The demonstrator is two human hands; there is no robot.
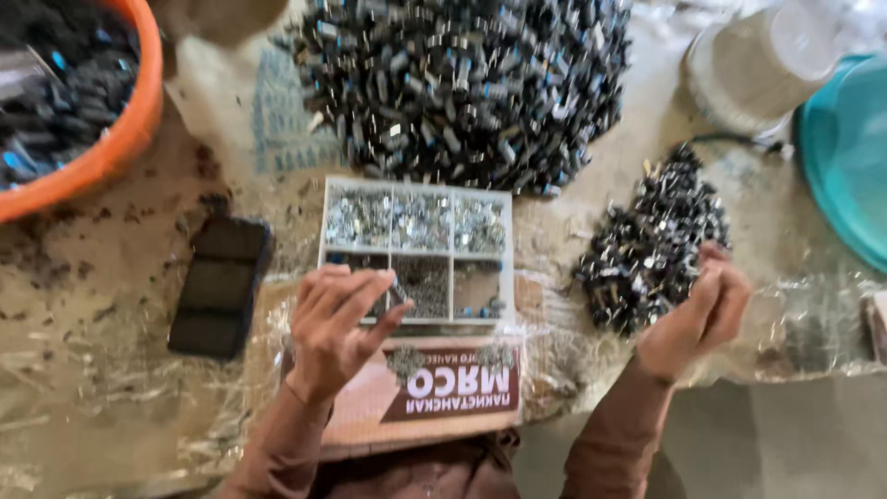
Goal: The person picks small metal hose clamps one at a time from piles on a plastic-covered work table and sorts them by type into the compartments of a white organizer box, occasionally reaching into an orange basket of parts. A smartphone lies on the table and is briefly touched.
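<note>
My left hand (334, 325) hangs over the near left corner of the sorting tray (416, 249), fingers curled, thumb and forefinger pinched together; too blurred to tell whether a part sits between them. My right hand (699, 314) rests at the near edge of the small pile of parts (651, 249), fingers bent loosely inward, palm up; whether it holds anything I cannot tell. Beneath my wrists: a cardboard sheet (434, 393) with a brown printed panel, on crinkled clear plastic. The tray has six compartments: the far three full of shiny bits, the near ones partly filled. Left of it, a dark phone (220, 285) lies flat. Beyond the tray, a big heap of dark parts (462, 88). Far left, an orange tub (125, 129) holding more. Far right, a teal basin (845, 152) and a pale bucket (753, 65).
</note>
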